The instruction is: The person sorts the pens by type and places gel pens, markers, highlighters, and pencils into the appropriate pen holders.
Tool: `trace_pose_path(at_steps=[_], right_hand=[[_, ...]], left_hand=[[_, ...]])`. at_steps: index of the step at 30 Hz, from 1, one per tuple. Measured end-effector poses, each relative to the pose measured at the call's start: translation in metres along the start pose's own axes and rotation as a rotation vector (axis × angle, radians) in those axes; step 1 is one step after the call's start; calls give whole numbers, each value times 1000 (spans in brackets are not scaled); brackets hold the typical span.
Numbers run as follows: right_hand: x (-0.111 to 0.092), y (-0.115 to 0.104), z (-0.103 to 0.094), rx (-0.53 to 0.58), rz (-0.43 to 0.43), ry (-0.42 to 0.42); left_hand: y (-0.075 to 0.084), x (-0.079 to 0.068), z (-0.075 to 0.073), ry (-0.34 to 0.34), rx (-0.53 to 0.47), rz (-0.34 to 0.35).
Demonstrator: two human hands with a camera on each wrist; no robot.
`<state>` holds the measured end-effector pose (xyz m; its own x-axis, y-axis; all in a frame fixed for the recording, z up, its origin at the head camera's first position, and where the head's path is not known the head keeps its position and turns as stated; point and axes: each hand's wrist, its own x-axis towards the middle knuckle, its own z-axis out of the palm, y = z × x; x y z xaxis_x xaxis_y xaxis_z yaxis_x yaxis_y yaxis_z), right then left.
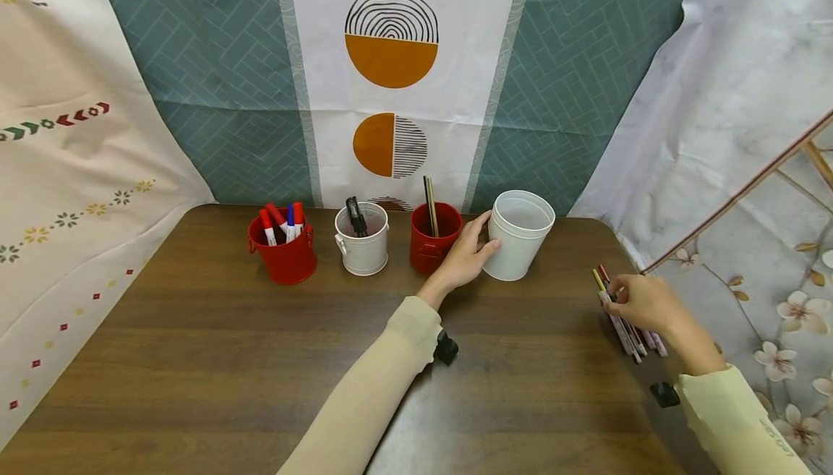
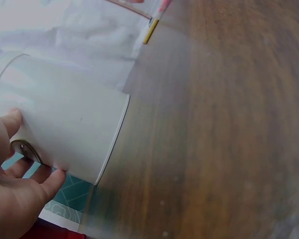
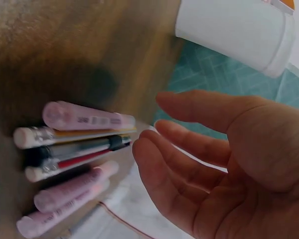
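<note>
My left hand [image 1: 463, 254] holds the side of a large white bucket [image 1: 510, 244] that stands upright at the back of the table. In the left wrist view, the thumb and fingertips touch the bucket wall [image 2: 65, 119], around a small metal handle mount [image 2: 25, 148]. My right hand [image 1: 647, 304] hovers at a loose pile by the table's right edge. In the right wrist view, its thumb and fingers are apart, with nothing between them. The pile has pale pink pens [image 3: 84, 115], pencils with white erasers [image 3: 27, 138] and a dark pen [image 3: 79, 149].
To the left stand a red bucket [image 1: 289, 262] with red and blue capped markers, a small white bucket [image 1: 364, 251] with black pens, and another red bucket [image 1: 426, 247] with pencils. Patterned cloth [image 1: 247, 99] hangs behind the wooden table [image 1: 228, 374].
</note>
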<state>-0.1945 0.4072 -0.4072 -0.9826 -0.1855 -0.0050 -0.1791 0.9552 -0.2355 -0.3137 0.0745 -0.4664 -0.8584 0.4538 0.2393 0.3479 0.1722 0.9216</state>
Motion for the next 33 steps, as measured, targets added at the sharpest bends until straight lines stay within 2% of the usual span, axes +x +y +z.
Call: trace_pose_path(at_steps=[10, 20, 27, 33], right_hand=[[1, 4, 12, 4, 60, -11], [5, 6, 18, 32, 127, -112], [6, 6, 20, 58, 92, -85], [10, 0, 11, 138, 32, -37]], left_hand=[[1, 1, 0, -6, -29, 14], [-1, 1, 0, -7, -11, 1], [-1, 0, 0, -4, -13, -9], [-1, 1, -1, -6, -7, -14]])
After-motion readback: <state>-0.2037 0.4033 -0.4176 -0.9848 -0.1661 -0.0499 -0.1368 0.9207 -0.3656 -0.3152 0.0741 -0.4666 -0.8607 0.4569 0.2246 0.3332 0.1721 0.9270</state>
